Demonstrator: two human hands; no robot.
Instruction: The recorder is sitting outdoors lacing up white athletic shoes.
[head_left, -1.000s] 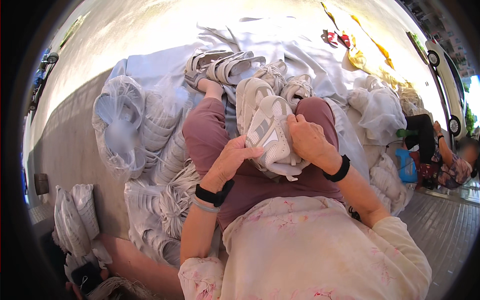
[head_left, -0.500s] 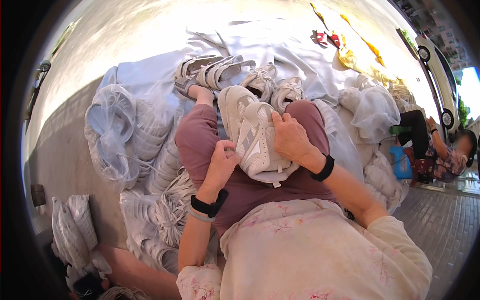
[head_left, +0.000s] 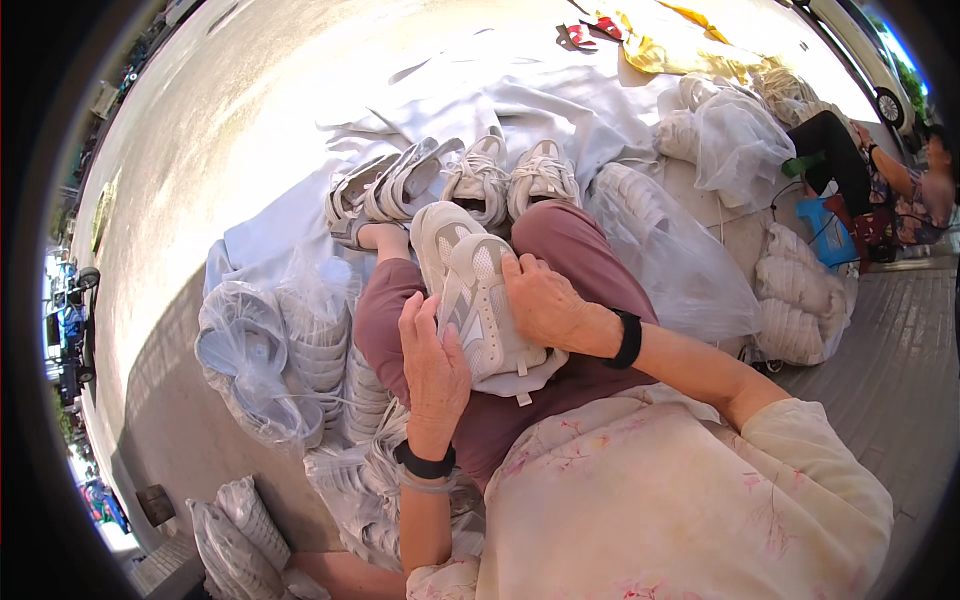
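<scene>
Two pale beige-and-white sneakers lie together on my lap, the nearer sneaker (head_left: 470,320) partly covering the farther sneaker (head_left: 436,238). My right hand (head_left: 552,305) grips the nearer one along its right side, fingertips close to the toe end. On the left, my left hand (head_left: 434,372) is raised beside that shoe with its fingers stretched out and nothing in them. Past my knees, a laced sneaker (head_left: 478,182) and another laced sneaker (head_left: 543,178) stand side by side on a pale sheet (head_left: 270,232).
More open shoes (head_left: 408,180) sit left of the laced pair. Plastic bags of shoes lie around me, such as the left bag (head_left: 245,355) and the right bag (head_left: 675,262). At far right a person (head_left: 905,185) sits near a blue plastic item (head_left: 828,230). Yellow cloth (head_left: 665,52) lies at the back.
My left hand has opened from a pinch at the sneaker's left side to outstretched fingers. My right hand keeps its hold. The whole view has shifted and turned.
</scene>
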